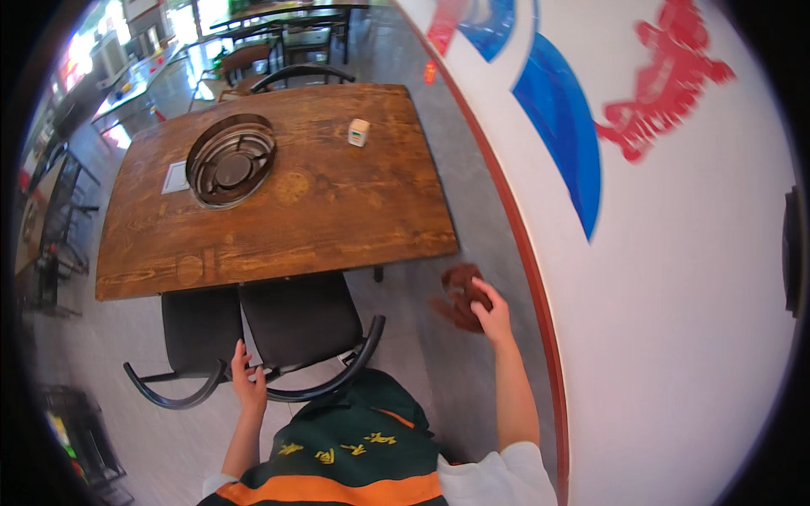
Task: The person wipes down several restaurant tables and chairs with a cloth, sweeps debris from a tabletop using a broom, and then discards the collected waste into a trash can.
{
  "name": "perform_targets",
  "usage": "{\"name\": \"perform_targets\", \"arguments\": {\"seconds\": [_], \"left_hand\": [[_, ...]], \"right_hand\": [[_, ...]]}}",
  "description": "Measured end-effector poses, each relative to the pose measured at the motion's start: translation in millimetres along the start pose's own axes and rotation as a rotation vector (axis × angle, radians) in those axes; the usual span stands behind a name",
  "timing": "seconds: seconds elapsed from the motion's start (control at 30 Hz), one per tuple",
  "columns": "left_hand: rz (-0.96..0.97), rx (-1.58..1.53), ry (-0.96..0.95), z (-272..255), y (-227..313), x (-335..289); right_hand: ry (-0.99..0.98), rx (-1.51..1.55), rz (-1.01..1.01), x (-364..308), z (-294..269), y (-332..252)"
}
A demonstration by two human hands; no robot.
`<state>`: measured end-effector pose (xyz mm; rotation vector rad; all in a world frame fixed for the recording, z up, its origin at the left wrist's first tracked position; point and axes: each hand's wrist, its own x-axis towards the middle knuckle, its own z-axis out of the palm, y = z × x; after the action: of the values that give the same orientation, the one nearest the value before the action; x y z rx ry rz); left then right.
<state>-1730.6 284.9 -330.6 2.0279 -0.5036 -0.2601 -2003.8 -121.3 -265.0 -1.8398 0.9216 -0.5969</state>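
Note:
A crumpled brown cloth hangs from my right hand, whose thumb and fingers are closed on it, beyond the right near corner of the wooden table. The cloth's left edge is smeared by motion. My left hand is raised with its fingers apart, holding nothing, by the backs of two black chairs. Of these, the left chair and the right chair are pushed partly under the table's near edge. Whether my left hand touches a chair back, I cannot tell.
A round metal burner well is set into the tabletop, with a white card beside it. A small white box stands at the far right. The white wall runs along my right. Another chair stands behind the table.

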Motion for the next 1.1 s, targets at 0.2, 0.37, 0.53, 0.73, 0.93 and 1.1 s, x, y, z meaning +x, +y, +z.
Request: {"name": "perform_targets", "arguments": {"seconds": [0.2, 0.37, 0.53, 0.73, 0.93, 1.1], "left_hand": [[-0.261, 0.217, 0.17, -45.6, -47.3, -31.6], [-0.43, 0.391, 0.168, -58.8, -56.0, -36.7], [-0.51, 0.42, 0.197, -67.1, -56.9, -30.2], [-0.378, 0.382, 0.057, -67.8, -67.6, 30.3], [-0.155, 0.379, 0.031, -148.2, -121.3, 66.5], [-0.231, 0.153, 0.066, -233.4, -206.6, 93.8]], "right_hand": [[-0.037, -0.632, 0.04, 171.5, 100.9, 80.0], [0.083, -0.865, -0.148, 265.8, 162.4, 146.4], [0.111, -0.654, -0.391, 324.8, 279.5, 107.0], [-0.438, -0.293, -0.785, 204.0, 513.0, -38.8], [-0.576, -0.27, -0.817, 127.0, 538.2, -63.7], [0.056, -0.663, -0.548, 153.6, 513.1, -28.5]]}}
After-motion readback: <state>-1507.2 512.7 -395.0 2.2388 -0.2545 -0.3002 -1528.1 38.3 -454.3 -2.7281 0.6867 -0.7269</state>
